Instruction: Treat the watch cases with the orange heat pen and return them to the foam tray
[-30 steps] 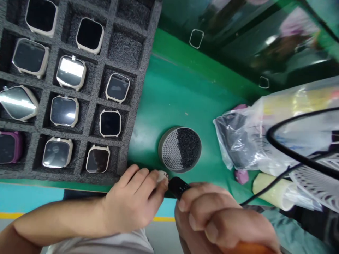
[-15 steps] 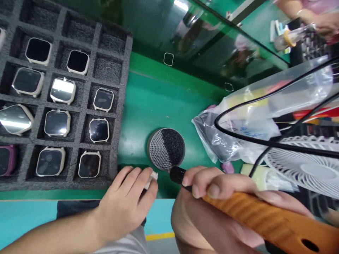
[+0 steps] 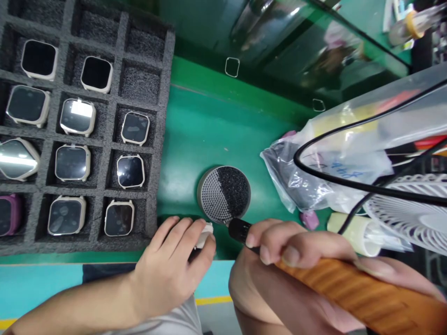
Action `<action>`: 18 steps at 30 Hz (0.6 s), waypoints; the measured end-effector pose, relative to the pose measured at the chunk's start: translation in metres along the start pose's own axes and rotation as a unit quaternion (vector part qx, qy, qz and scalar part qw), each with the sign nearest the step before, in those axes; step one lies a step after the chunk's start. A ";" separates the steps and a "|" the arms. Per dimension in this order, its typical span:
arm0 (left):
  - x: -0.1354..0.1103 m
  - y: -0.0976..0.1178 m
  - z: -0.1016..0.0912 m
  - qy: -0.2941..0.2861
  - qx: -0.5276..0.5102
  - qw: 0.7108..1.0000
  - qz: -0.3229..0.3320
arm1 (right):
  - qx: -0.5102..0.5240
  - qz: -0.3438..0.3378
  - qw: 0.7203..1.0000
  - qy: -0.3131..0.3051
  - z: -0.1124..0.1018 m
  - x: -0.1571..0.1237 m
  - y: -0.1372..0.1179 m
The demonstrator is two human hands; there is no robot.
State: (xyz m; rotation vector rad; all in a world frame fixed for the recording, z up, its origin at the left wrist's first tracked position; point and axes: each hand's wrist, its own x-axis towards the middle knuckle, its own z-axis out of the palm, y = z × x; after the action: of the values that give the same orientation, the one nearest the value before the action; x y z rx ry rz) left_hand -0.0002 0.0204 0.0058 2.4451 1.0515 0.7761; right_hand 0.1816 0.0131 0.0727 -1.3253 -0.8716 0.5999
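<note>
My left hand (image 3: 176,263) is closed over a small off-white piece (image 3: 205,235) at the bench's front edge; the fingers hide most of it. In my right hand (image 3: 296,244) is an electric screwdriver (image 3: 335,274) with an orange ribbed body and black nose. Its thin metal tip reaches the near rim of a round dish (image 3: 210,193). One part of the dish shows a grey dotted surface, the other a mass of tiny black grains or parts. To the left, a dark foam tray (image 3: 159,135) holds several smartwatches (image 3: 135,128), mostly cream and one purple, in separate compartments.
A clear plastic bag (image 3: 314,163), a white fan (image 3: 405,204), a pale yellow roll (image 3: 358,235) and a small purple piece (image 3: 309,219) lie to the right. A black cable (image 3: 335,179) loops over the bag. A dark glossy panel (image 3: 206,28) borders the green bench (image 3: 195,125) behind.
The view has shifted slightly, so the bag and fan sit further right. Both hands keep their grips, and the screwdriver tip stays at the dish's near rim.
</note>
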 end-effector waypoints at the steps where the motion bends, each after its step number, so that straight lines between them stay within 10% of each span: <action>1: 0.000 0.000 0.000 0.003 0.000 1.000 -0.001 | 0.003 -0.017 1.000 0.008 0.000 0.001 0.002; 18: 0.002 -0.001 0.000 0.005 -0.016 1.000 0.007 | 0.032 -0.024 0.999 -0.010 0.008 0.004 0.003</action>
State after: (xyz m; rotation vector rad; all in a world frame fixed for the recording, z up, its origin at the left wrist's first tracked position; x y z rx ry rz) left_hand -0.0002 0.0226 0.0058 2.4261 1.0186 0.8045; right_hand 0.1775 0.0220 0.0708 -1.2385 -0.8918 0.6003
